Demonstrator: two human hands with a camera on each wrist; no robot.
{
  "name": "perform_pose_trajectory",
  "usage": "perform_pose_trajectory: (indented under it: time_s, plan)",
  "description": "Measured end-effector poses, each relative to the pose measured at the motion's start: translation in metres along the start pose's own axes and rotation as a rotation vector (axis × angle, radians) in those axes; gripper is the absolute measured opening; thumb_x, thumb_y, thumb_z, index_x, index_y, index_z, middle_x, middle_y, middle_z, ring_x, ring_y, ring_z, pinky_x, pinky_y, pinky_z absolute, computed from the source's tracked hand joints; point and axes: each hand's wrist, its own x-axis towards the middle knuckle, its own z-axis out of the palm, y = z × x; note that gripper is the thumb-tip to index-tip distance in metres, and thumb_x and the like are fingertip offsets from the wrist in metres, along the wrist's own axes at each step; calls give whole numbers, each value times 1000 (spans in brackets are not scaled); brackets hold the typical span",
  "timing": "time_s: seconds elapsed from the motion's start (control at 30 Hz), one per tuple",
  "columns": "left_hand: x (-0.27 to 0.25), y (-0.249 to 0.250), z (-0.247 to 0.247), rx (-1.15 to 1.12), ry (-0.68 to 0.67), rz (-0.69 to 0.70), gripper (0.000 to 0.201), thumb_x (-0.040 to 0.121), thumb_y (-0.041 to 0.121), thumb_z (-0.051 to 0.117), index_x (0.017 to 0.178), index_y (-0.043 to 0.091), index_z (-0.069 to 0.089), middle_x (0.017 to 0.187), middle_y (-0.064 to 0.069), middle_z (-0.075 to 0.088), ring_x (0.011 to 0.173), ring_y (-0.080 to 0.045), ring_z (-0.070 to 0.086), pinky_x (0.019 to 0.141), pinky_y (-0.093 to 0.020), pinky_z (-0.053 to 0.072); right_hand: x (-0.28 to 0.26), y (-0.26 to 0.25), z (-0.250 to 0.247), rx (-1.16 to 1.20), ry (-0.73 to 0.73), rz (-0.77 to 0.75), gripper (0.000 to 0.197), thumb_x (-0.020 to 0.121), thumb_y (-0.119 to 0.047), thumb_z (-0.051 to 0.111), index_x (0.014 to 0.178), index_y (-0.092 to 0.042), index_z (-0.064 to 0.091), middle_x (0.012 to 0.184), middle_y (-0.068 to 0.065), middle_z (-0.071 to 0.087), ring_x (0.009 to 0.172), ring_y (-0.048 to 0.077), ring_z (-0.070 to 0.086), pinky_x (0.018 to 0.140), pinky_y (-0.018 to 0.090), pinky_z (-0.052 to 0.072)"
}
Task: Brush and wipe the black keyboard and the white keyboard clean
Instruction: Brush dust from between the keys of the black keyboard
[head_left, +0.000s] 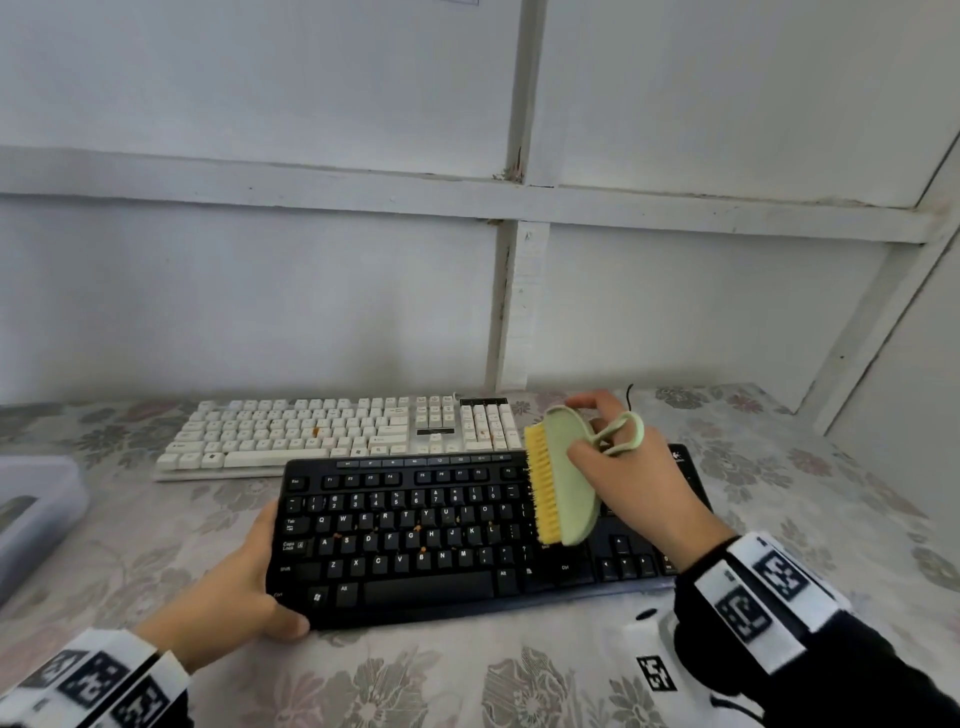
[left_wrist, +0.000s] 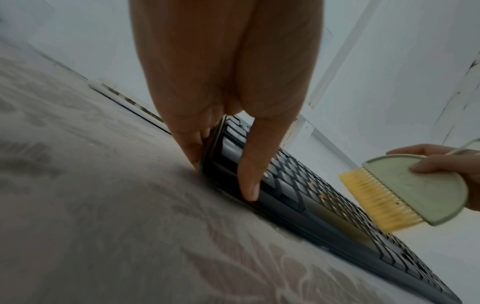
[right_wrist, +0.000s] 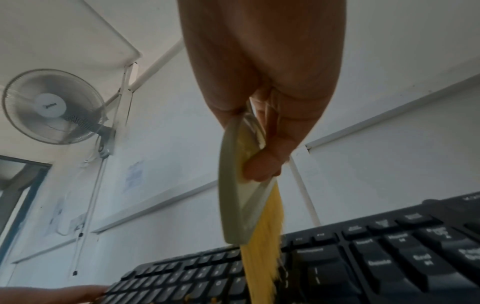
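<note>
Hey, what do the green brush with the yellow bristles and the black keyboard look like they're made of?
The pale green brush looks like matte moulded plastic: smooth rounded body, thin loop handle. Its yellow bristles seem synthetic fibre, fine and even. The black keyboard appears to be hard plastic, with white-printed keycaps that have a slight sheen.
</note>
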Motion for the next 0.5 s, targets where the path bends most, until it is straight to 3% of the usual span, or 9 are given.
perform_pose_trajectory:
  time_s: [0.07, 0.17, 0.33, 0.43, 0.5]
  plan:
    - [1, -3, -2, -14, -5, -2, 114, 45, 1, 70, 129, 56, 15, 124, 10, 55, 111, -13, 55, 94, -35, 46, 1, 1, 4, -1, -14, 8, 30, 87, -6, 51, 107, -28, 53, 95, 5, 67, 72, 17, 65, 56, 22, 53]
    - [2, -5, -4, -29, -15, 10, 114, 44, 1, 71, 124, 64, 17, 125, 14, 54, 113, -12, 55, 96, -38, 46, -14, 9, 9, -53, -56, 37, 27, 86, -7, 51, 100, -30, 52, 90, 3, 66, 76, 21, 66, 62, 33, 56]
    - [1, -6, -5, -64, -21, 0, 109, 48, -2, 70, 115, 68, 20, 121, 17, 55, 112, -11, 56, 96, -37, 45, -44, 20, 5, -107, -233, 87, 23, 85, -9, 51, 94, -29, 55, 68, 0, 54, 51, 10, 40, 47, 19, 33]
    - [0, -2, -5, -96, -38, 5, 110, 49, -5, 65, 122, 63, 18, 120, 17, 55, 110, -10, 56, 89, -32, 47, -34, 11, -3, -110, -170, 64, 23, 84, -10, 54, 95, -30, 58, 85, -4, 64, 71, 18, 61, 53, 19, 45]
    - [-1, -2, -5, -111, -47, -1, 111, 48, -6, 63, 127, 58, 19, 120, 15, 56, 109, -12, 58, 88, -32, 48, -19, 3, -3, -67, -69, 35, 26, 85, -8, 54, 100, -29, 56, 92, -2, 65, 75, 19, 64, 52, 18, 46]
